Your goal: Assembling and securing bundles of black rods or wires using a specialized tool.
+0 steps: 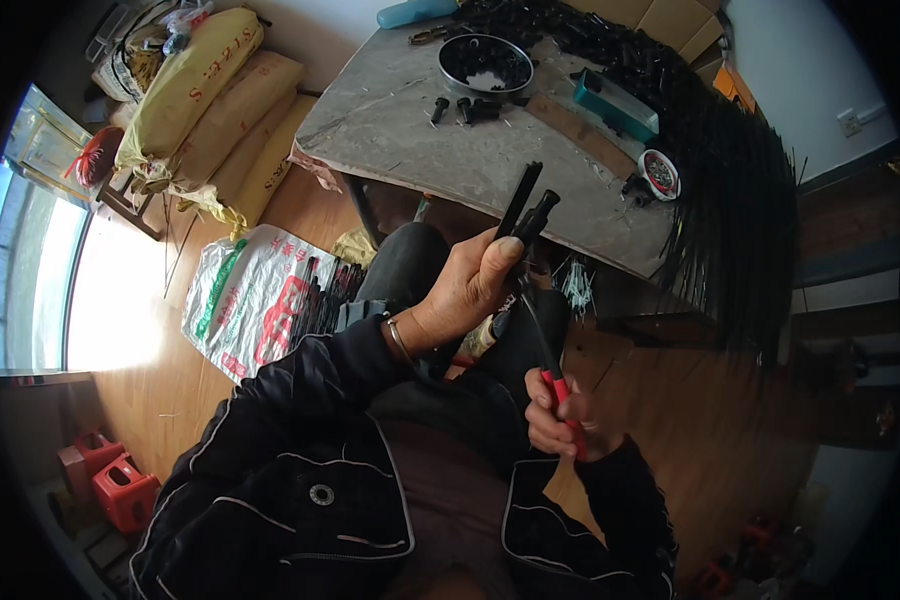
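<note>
My left hand (475, 275) is closed, held out in front of the table's near edge. It grips black tubular pieces; a straight black rod (518, 200) and a thicker black tube with a stepped end (538, 216) stick up past the thumb. My right hand (566, 420), lower and to the right, is wrapped round red-handled pliers (561, 392). Their dark front part points up toward the underside of my left hand. The tips are blurred there, so what they touch cannot be made out.
On the grey table (390, 105) are a metal bowl (446, 82) of black pieces, loose black tubes (478, 110), a flat brown strip (582, 135), a teal tray (620, 108) and a small round dish (674, 186). Long black strands (735, 230) hang at right. Full sacks (210, 85) lie left.
</note>
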The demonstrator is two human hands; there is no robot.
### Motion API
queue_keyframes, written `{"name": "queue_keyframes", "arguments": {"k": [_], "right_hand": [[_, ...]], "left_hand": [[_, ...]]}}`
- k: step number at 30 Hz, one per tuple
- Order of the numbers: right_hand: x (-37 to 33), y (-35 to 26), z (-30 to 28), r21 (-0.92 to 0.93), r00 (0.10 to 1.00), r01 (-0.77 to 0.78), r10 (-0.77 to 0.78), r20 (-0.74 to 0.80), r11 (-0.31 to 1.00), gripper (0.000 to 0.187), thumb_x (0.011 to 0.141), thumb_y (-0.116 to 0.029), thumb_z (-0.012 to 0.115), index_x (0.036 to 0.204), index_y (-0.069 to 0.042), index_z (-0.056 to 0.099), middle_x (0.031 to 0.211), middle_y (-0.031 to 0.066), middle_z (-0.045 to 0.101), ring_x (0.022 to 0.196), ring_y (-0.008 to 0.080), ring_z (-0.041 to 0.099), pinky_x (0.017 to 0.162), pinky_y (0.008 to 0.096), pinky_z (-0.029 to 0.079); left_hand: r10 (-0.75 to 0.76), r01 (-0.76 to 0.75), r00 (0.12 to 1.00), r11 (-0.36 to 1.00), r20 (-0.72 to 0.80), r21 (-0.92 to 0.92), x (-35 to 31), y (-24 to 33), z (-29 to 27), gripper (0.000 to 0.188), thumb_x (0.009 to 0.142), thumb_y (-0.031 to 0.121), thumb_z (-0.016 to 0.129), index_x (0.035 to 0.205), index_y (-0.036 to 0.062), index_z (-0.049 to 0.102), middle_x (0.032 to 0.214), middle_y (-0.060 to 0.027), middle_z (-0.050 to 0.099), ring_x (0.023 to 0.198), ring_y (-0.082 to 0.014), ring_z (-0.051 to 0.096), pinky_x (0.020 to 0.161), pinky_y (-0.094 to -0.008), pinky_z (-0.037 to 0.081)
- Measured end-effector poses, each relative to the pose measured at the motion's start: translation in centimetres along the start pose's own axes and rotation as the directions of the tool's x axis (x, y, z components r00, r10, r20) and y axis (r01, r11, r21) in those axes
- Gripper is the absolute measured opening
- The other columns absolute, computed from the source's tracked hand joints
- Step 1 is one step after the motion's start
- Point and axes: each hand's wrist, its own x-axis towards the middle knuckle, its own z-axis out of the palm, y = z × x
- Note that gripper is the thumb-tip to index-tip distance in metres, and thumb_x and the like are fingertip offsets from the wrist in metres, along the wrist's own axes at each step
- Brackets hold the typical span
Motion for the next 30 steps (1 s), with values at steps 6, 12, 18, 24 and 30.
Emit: {"name": "queue_keyframes", "arguments": {"k": [6,12,18,24,30], "right_hand": [[0.2,-1.6,1.6,-0.959,0.801,0.048,-0.584,-0.131,0.281,0.049,0.087,0.001,0.053,0.136,0.003,0.042,0.096,0.0052,0.061,0.086,0.012,0.058,0.079,0.0251,0.047],[3.2,5.6,2.0,-0.862,0.698,0.159,-0.672,-0.246,0.481,0.046,0.092,-0.006,0.052,0.137,-0.001,0.044,0.094,0.0037,0.055,0.084,0.0092,0.053,0.078,0.0234,0.046],[4.0,6.4,2.7,-0.9,0.56,0.251,-0.812,-0.166,0.357,0.049,0.09,-0.005,0.051,0.138,-0.001,0.042,0.091,0.0048,0.055,0.079,0.0096,0.054,0.073,0.024,0.047],[-1.4,0.9,2.5,0.101,1.0,-0.019,0.02,-0.009,0.995,0.043,0.095,-0.032,0.056,0.128,-0.006,0.045,0.065,0.0003,0.041,0.043,0.0072,0.036,0.037,0.0235,0.032],[-2.0,2.7,1.6,0.397,0.977,-0.108,0.022,0.214,0.911,0.043,0.096,-0.031,0.055,0.128,-0.005,0.044,0.064,0.0026,0.043,0.043,0.0089,0.039,0.038,0.0256,0.035]], "left_hand": [[-0.083,0.083,0.997,0.994,0.009,-0.068,-0.1,0.1,-1.1,0.056,0.098,0.056,0.036,0.098,0.0033,0.055,0.074,0.0025,0.049,0.055,-0.0029,0.042,0.047,-0.0197,0.034],[-0.111,0.112,0.994,0.992,0.02,-0.065,0.1,0.3,-1.2,0.055,0.098,0.054,0.04,0.096,0.0012,0.054,0.07,0.0024,0.049,0.058,-0.0036,0.042,0.05,-0.0205,0.035],[-0.033,0.034,0.999,0.997,0.008,-0.068,0.0,1.2,-0.1,0.054,0.099,0.054,0.038,0.098,0.0031,0.055,0.076,0.0016,0.051,0.058,-0.0026,0.042,0.049,-0.0187,0.035],[-0.055,0.067,0.991,0.994,0.12,-0.091,-0.4,1.1,-0.3,0.055,0.098,0.051,0.043,0.099,-0.0011,0.058,0.07,0.0014,0.054,0.064,-0.0046,0.048,0.056,-0.0212,0.04],[-0.137,0.151,0.964,0.988,0.228,-0.043,-0.8,2.4,0.0,0.061,0.098,0.058,0.034,0.092,0.0015,0.057,0.067,0.0017,0.051,0.052,-0.0031,0.046,0.045,-0.0193,0.035]]}}
